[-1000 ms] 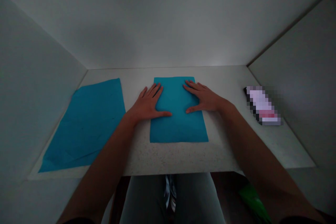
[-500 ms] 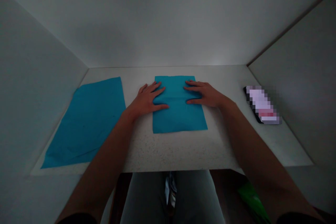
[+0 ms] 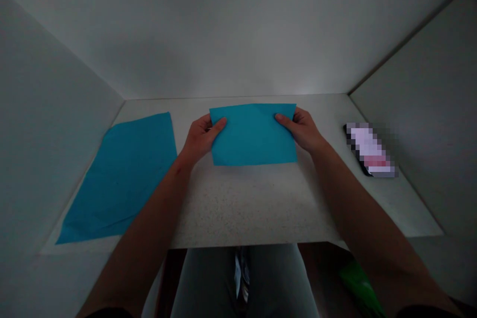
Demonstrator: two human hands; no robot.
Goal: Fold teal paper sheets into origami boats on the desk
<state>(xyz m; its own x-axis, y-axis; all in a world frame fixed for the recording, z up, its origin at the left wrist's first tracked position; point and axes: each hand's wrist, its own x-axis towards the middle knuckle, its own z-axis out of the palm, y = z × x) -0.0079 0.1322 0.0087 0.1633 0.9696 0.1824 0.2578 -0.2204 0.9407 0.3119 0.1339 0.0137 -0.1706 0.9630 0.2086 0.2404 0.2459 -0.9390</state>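
Observation:
A blue sheet, which could be paper or thin cloth, is held up off the tabletop between my two hands. My left hand grips its left side, thumb on the near face and fingers partly hidden behind. On the right side, my right hand pinches it the same way near the upper corner. The sheet hangs fairly flat, its lower edge towards me. A larger sheet of the same blue lies on the table to the left, slightly creased, partly covered by my left forearm.
The white table is enclosed by pale walls at the back and sides. A phone with a blurred screen lies near the right wall. Below the table's front edge, something green shows at the lower right.
Both hands were spread flat on the blue sheet on the table. Now they have taken it by its sides and lifted it; it appears wider and shorter. The larger sheet and the phone stay put.

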